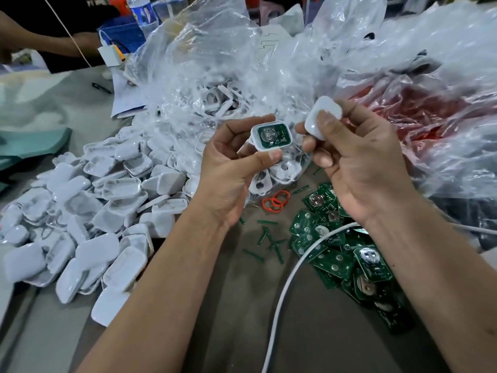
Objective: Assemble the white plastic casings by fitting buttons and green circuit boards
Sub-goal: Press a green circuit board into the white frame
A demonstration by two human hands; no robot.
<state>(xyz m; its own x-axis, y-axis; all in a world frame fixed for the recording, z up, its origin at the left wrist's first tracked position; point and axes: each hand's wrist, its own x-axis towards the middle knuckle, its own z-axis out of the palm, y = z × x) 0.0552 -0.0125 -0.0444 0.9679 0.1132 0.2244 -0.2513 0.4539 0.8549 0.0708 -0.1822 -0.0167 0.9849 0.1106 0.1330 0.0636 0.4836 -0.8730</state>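
Note:
My left hand (231,168) pinches a white casing half (271,135) with a green circuit board seated inside, face up. Just to its right, my right hand (357,157) grips a plain white casing cover (324,118) between thumb and fingers, a little apart from the first piece. Both hands hover above the table centre. A heap of white casings (88,216) lies at the left. Loose green circuit boards (338,254) are piled at the lower right, under my right forearm.
Clear plastic bags (215,84) holding more white parts fill the back, with a reddish bag (419,117) at the right. Orange rubber bands (275,201) and small green offcuts (269,238) lie on the table. A white cable (290,281) crosses the front. Another person's arm (40,39) reaches in far left.

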